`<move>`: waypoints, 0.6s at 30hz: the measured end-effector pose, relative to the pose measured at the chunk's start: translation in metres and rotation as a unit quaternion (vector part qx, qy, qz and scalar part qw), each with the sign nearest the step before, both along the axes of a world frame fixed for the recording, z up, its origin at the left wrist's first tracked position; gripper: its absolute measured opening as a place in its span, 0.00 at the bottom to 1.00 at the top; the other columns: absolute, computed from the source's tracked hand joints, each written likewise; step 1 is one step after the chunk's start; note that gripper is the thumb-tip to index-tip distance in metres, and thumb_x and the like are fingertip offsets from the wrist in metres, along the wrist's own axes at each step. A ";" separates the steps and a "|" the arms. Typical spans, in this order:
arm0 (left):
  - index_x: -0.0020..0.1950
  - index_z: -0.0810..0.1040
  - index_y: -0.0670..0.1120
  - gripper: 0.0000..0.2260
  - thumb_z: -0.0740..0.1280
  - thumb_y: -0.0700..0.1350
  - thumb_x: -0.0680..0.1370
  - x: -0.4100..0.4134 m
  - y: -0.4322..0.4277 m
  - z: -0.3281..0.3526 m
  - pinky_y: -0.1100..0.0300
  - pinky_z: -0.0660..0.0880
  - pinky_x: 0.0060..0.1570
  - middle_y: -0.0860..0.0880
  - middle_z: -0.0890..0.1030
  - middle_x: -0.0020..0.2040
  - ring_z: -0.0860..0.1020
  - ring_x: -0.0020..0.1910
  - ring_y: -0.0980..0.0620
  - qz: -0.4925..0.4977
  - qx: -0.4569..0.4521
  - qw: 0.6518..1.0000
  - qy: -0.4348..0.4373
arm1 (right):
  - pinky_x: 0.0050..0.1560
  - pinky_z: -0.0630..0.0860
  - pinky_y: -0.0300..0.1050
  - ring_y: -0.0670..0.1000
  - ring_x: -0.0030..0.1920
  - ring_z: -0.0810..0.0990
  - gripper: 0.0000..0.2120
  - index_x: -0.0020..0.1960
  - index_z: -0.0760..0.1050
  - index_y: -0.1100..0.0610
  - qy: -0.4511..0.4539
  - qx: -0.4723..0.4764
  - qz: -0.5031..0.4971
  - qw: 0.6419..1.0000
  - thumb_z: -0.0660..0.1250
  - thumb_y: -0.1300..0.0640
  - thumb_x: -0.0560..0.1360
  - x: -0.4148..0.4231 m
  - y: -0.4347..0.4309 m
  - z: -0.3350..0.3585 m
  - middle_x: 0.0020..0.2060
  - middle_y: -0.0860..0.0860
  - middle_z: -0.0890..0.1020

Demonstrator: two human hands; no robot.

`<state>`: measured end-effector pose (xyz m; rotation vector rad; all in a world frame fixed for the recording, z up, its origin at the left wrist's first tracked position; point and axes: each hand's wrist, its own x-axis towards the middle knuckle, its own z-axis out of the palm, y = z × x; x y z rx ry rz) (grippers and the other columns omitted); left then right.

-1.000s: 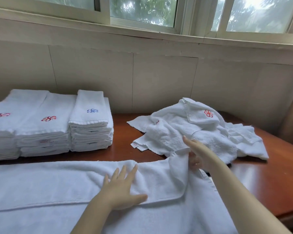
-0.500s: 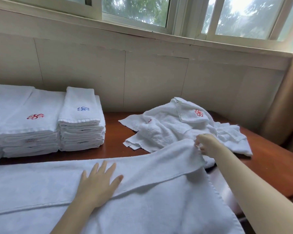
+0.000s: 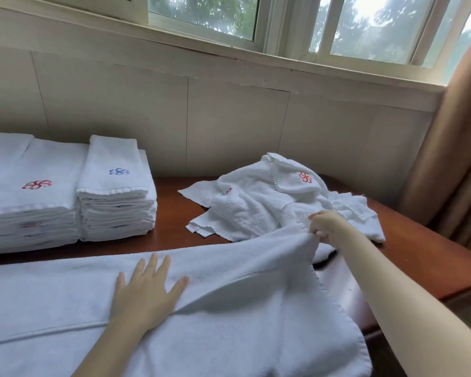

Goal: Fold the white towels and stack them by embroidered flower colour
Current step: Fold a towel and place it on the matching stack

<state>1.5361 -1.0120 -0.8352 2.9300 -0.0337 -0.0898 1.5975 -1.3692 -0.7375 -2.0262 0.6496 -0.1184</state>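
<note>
White terry towel [image 3: 229,336] is straightening since a second ago, readying the fold: flat left hand [image 3: 147,292] is pressing it, right hand [image 3: 325,224] is pinching its corner.

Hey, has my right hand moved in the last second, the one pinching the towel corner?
Yes. The right hand has carried the corner of the towel farther back and slightly right, closer to the red flower on the loose heap.

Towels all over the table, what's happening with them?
A person is folding a white towel spread on the table. The left hand presses it flat while the right hand pinches its lifted corner. A red-flower stack and a blue-flower stack sit folded at the left; a rumpled heap lies behind.
</note>
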 end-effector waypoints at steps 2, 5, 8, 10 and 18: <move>0.78 0.45 0.57 0.33 0.43 0.69 0.77 0.000 -0.001 0.000 0.44 0.44 0.74 0.54 0.43 0.79 0.43 0.78 0.53 0.001 -0.001 1.000 -0.001 | 0.30 0.69 0.39 0.53 0.32 0.71 0.10 0.48 0.76 0.64 0.017 -0.083 0.025 0.996 0.58 0.70 0.72 -0.005 0.006 -0.016 0.32 0.55 0.71; 0.78 0.44 0.57 0.33 0.43 0.70 0.76 -0.001 -0.002 0.000 0.45 0.43 0.74 0.54 0.42 0.79 0.42 0.78 0.53 -0.002 -0.004 1.000 -0.002 | 0.41 0.66 0.43 0.57 0.47 0.77 0.05 0.52 0.70 0.59 -0.008 -0.244 0.050 0.968 0.60 0.58 0.78 -0.012 0.011 -0.045 0.44 0.56 0.76; 0.78 0.44 0.57 0.34 0.43 0.70 0.76 -0.002 -0.001 0.000 0.45 0.43 0.74 0.54 0.42 0.79 0.42 0.78 0.53 -0.003 -0.005 1.000 -0.006 | 0.45 0.64 0.47 0.61 0.57 0.75 0.13 0.59 0.65 0.62 -0.013 -0.287 0.020 0.958 0.57 0.55 0.80 -0.012 0.012 -0.059 0.55 0.62 0.76; 0.78 0.45 0.57 0.33 0.43 0.70 0.76 -0.004 -0.001 0.000 0.45 0.43 0.74 0.54 0.43 0.79 0.43 0.78 0.53 -0.005 -0.003 1.000 -0.010 | 0.48 0.66 0.49 0.62 0.61 0.74 0.20 0.64 0.62 0.65 0.032 -0.260 -0.004 0.965 0.54 0.49 0.81 -0.014 0.016 -0.061 0.60 0.63 0.75; 0.78 0.45 0.57 0.31 0.43 0.68 0.78 -0.003 -0.001 0.000 0.45 0.43 0.74 0.53 0.43 0.79 0.43 0.78 0.52 -0.010 -0.002 1.000 -0.005 | 0.45 0.75 0.52 0.61 0.45 0.79 0.04 0.44 0.77 0.61 -0.204 -0.560 0.192 0.780 0.69 0.63 0.69 -0.047 0.085 -0.064 0.44 0.60 0.80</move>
